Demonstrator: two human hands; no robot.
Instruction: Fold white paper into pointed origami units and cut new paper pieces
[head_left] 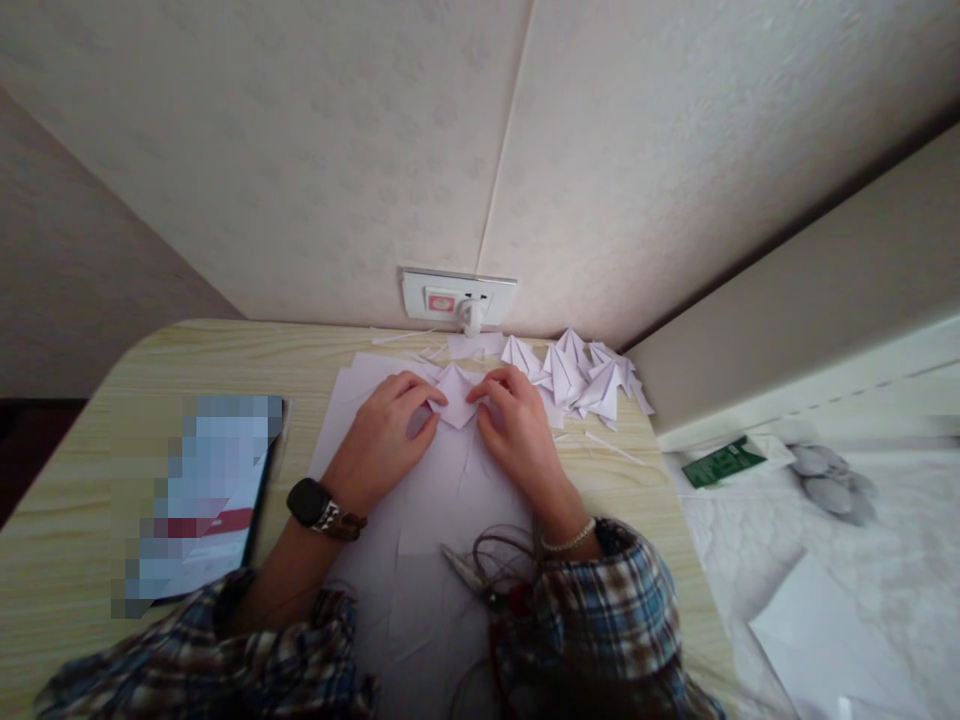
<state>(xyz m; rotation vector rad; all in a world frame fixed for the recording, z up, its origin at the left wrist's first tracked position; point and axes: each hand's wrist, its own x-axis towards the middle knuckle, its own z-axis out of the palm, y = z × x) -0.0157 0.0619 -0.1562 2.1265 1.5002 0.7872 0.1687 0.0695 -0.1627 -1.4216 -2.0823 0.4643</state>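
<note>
Cords (501, 534), pointed tool (466, 573) by right sleeve (615, 605); folded papers (568, 372) heaped near wall (360, 160).

No text, brand or number can be read. Pale marks on the flat green and white packet (724, 462) are too small to make out. The slim black-edged device with a lit screen (232, 515) is largely pixelated, and the pink square marking (441, 303) on the white rectangular wall socket plate (495, 292) is unclear.

Scissors (466, 572), probably, on paper sheets (429, 490)
</note>
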